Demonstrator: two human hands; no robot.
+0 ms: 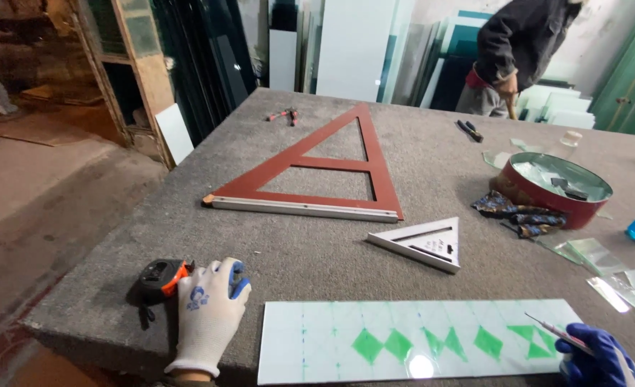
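Fingers (220, 276) of left hand (210, 315) rest against tape measure (161, 278), beside glass strip (417, 340).

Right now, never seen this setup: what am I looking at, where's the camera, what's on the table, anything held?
No machine here: a person's two gloved hands, filmed by one camera worn on their head, looking down. The left hand rests on the grey table, touching a tape measure. The right hand holds a thin tool over a white glass strip with green diamonds. Beyond lie a big red triangle square, a small white triangle, and a red round tin of glass scraps. Another person stands at the far edge.
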